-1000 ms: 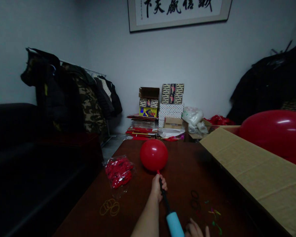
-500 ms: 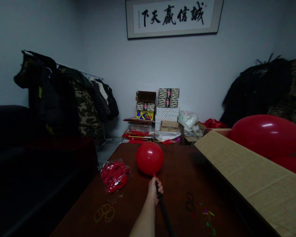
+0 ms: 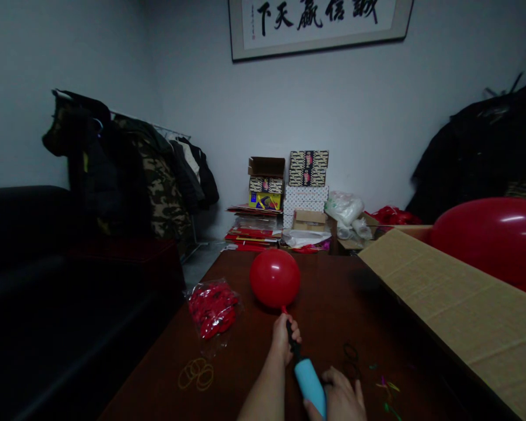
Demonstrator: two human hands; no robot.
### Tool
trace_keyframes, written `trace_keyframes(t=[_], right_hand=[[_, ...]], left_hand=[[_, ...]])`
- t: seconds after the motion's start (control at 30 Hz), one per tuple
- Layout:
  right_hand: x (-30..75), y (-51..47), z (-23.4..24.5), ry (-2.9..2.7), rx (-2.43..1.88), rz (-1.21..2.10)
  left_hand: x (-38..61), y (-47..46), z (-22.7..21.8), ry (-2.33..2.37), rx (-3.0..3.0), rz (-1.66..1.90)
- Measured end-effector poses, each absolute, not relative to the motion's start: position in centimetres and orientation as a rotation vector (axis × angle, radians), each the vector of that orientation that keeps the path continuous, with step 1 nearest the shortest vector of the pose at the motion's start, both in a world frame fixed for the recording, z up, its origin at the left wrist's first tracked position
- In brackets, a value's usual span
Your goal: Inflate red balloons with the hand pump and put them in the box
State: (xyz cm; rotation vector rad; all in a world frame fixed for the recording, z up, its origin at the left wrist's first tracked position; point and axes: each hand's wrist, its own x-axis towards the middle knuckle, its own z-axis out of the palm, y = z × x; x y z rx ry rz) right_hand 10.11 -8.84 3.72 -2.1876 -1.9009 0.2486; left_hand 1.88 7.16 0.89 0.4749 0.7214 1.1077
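My left hand [image 3: 283, 340] is closed around the black nozzle end of a hand pump, pinching the neck of a small red balloon [image 3: 274, 278] that stands inflated just above the table. The pump's light-blue barrel [image 3: 310, 386] runs back toward me, and my right hand [image 3: 339, 399] is wrapped round its rear end at the bottom edge of the view. A clear bag of uninflated red balloons [image 3: 211, 310] lies to the left of the balloon.
The dark wooden table [image 3: 333, 304] carries yellow rubber bands [image 3: 196, 374], dark rubber bands [image 3: 350, 352] and coloured ties [image 3: 388, 389]. A large cardboard box [image 3: 456, 304] at right holds a big red balloon [image 3: 493, 240]. A dark sofa is on the left; coats and stacked boxes are behind.
The pump's blue barrel and my right hand have come forward into view again after dropping out of sight half a second ago. The view has tilted slightly; the balloon looks much the same size.
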Motion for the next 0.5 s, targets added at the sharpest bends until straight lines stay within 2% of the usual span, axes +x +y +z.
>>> trace_keyframes(t=[0.13, 0.5], right_hand=[[9.3, -7.4, 5.4, -1.88, -2.14, 0.265], [8.6, -8.7, 4.8, -1.862, -2.236, 0.123]], left_hand=[[2.0, 7.5, 0.6, 0.726, 0.527, 1.091], [2.1, 7.3, 0.7, 0.758, 0.567, 1.086]])
